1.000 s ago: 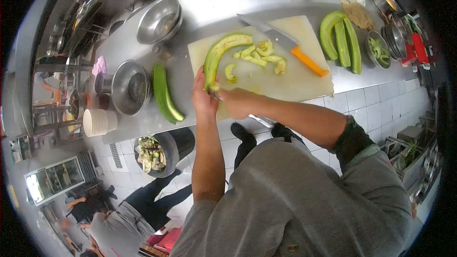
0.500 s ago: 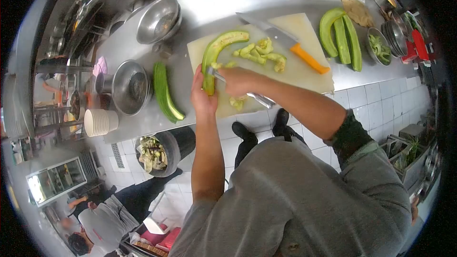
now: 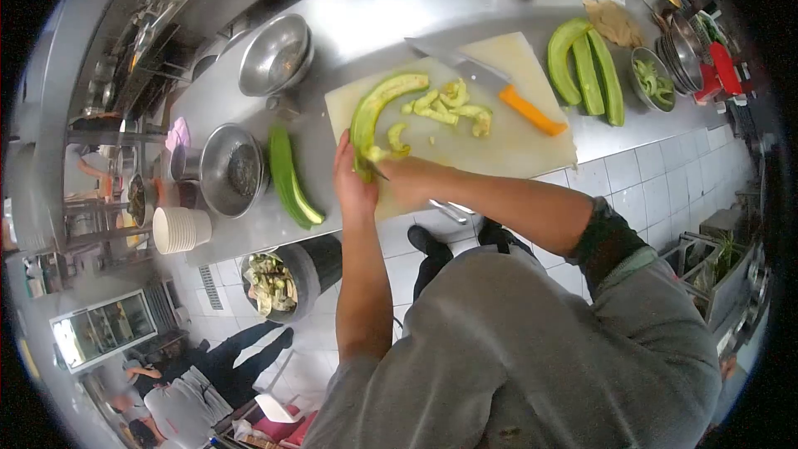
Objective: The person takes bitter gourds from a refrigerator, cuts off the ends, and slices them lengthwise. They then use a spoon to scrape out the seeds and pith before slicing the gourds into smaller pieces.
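Note:
A long, curved green gourd half (image 3: 378, 108) lies cut side up on the white cutting board (image 3: 515, 150). My left hand (image 3: 356, 181) is closed around its near end. My right hand (image 3: 411, 181), slightly blurred, grips a shiny metal utensil (image 3: 449, 211) whose tip meets the gourd's flesh beside my left fingers. The utensil's exact kind is hard to make out. Pale green scooped-out pulp (image 3: 449, 104) sits in strips to the right of the gourd. A knife with an orange handle (image 3: 532, 110) rests across the board.
Another green gourd piece (image 3: 289, 175) lies left of the board; several more pieces (image 3: 586, 71) are at the right. Metal bowls (image 3: 233, 168) and stacked paper cups (image 3: 181, 229) stand at the left. A bin of scraps (image 3: 303, 270) is below the counter edge. Another person (image 3: 187, 407) is at lower left.
My right hand and the utensil have moved down along the gourd toward its near end. A piece of pulp now lies right beside the gourd. The camera view has shifted slightly.

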{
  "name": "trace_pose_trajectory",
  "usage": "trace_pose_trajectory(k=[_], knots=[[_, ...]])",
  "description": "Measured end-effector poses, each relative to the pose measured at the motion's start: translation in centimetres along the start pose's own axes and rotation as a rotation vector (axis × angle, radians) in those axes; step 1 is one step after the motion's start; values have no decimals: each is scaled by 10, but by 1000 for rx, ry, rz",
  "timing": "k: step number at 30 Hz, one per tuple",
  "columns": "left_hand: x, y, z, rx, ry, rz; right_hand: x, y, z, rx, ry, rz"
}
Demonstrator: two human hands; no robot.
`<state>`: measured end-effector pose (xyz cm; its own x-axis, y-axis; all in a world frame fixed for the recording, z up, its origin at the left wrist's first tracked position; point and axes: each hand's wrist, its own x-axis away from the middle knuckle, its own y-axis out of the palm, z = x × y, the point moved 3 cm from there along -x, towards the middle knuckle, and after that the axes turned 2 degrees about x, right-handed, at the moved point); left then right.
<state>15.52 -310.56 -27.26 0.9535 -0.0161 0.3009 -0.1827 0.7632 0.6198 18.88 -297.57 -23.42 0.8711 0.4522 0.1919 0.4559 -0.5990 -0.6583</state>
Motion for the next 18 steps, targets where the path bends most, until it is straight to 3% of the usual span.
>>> trace_pose_trajectory(k=[3, 7, 10, 12, 15, 18], knots=[[-8, -4, 19, -253, -60, -73, 29, -28, -2, -12, 62, -334], [-11, 32, 84, -466, -90, -113, 32, -47, 16, 29, 170, -253], [-9, 51, 114, -434, -30, -73, 26, -59, 6, -58, 188, -141], [-8, 46, 107, -396, -30, -59, 15, -71, 9, -173, 219, 26], [-22, 21, 67, -232, -79, -95, -19, -77, 20, -115, 162, 81], [-25, 7, 31, -91, -84, -58, -23, -84, -1, -138, 108, -90]])
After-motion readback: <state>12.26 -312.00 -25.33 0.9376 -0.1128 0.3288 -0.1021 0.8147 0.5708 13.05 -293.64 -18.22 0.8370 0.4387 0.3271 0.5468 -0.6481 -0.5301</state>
